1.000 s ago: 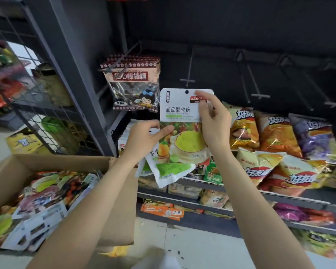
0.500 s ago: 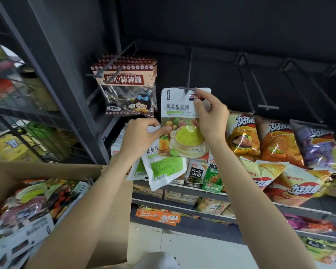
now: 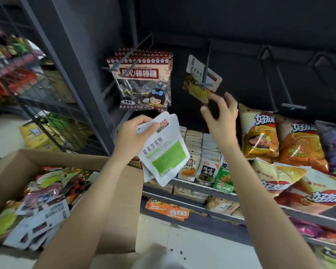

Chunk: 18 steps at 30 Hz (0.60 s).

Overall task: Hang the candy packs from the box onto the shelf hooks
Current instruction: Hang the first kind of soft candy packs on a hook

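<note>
Now the candy pack (image 3: 201, 78) is hanging tilted on the hook (image 3: 205, 74), released by the right hand (image 3: 220, 113), whose fingers are spreading loosely below it. Left hand (image 3: 132, 136) is gripping more packs (image 3: 164, 152) above the box (image 3: 114, 191).

Head cam, fwd-down, close on shelf hooks (image 3: 203, 85).

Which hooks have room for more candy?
The bare grey hooks right of the tilted candy pack, above the orange chip bags, hang empty. The left hook with lollipop bags is crowded. The left hand holds white-and-green packs; the right hand is free.
</note>
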{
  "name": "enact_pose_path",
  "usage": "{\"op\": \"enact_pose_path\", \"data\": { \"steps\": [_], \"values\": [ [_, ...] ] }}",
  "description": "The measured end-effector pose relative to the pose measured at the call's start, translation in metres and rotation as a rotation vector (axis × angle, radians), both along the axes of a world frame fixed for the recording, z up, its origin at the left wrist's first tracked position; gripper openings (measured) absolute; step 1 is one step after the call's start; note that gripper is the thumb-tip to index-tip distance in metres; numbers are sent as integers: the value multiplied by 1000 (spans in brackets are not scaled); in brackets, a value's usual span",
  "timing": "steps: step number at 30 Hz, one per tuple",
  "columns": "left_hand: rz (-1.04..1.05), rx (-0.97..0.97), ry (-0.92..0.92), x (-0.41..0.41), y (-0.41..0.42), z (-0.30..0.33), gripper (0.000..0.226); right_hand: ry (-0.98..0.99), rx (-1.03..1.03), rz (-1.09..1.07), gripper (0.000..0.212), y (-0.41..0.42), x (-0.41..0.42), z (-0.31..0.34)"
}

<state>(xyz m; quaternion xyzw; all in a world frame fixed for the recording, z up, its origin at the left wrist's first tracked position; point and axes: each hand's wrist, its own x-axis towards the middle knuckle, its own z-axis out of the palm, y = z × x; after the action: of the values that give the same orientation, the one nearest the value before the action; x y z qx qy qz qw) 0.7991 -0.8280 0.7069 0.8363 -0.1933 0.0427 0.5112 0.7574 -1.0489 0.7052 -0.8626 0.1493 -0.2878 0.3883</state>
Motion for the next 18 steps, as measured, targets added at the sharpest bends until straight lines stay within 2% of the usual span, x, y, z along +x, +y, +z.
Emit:
{"op": "enact_pose_path", "data": {
  "steps": [3,5,8,12,18],
  "values": [
    [45,-129,110,-7,-11,-5,11,-72,-46,167,51,40,-51,-14],
    [91,-178,163,-12,-20,-6,9,-27,-125,289,70,67,-73,-24],
    [74,-264,260,-25,-35,-3,9,60,-286,300,90,91,-78,-41],
    [21,-399,377,-38,-42,5,7,-5,-255,252,76,83,-75,-45],
    [-61,-485,447,-38,-30,10,9,-108,-352,377,47,61,-86,-45]
  ]
}}
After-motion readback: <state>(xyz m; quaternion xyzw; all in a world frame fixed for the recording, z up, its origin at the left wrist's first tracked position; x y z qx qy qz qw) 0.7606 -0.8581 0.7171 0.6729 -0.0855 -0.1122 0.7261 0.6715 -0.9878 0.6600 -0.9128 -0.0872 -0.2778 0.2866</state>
